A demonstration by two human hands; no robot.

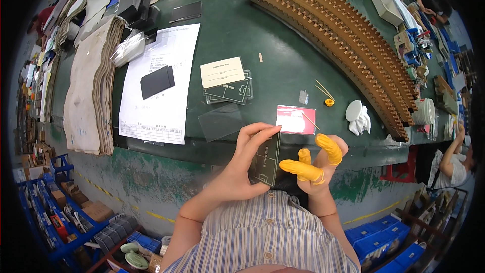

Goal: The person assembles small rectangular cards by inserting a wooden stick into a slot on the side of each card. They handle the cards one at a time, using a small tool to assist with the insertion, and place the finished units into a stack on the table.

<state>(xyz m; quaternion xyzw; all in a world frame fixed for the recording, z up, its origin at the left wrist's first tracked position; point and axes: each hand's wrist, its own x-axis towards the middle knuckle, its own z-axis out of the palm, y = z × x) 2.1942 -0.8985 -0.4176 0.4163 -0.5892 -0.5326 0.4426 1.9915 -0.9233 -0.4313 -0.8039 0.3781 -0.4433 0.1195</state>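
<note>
Across the far right of the green worktop, long brown toothed racks curve from the back edge toward the right edge, lying side by side, apparently as slotted holders. Along the left edge, stacks of grey-brown sheets lie flat and overhang the near edge, seemingly stock kept out of the working middle. Beside them a white printed paper lies flat with a small black slab resting on it, perhaps as a weight or a sample. Toward the middle, a cream card sits on top of a few dark printed plates, and a clear sheet lies just at the near edge, within easy reach. A red and white packet rests at the near edge too, with thin sticks, a small yellow ring and a white crumpled cloth further right.

Below the near edge, off the worktop and close to the striped shirt, the left hand grasps a dark plate with a pitch pattern by its edges, thumb beneath and fingers over the top, keeping the printed face untouched. The right hand, its fingers capped in yellow finger cots, touches the plate's right edge with fingers partly spread, not clenched; whether it truly grips I cannot tell. The cots probably keep prints off.
</note>
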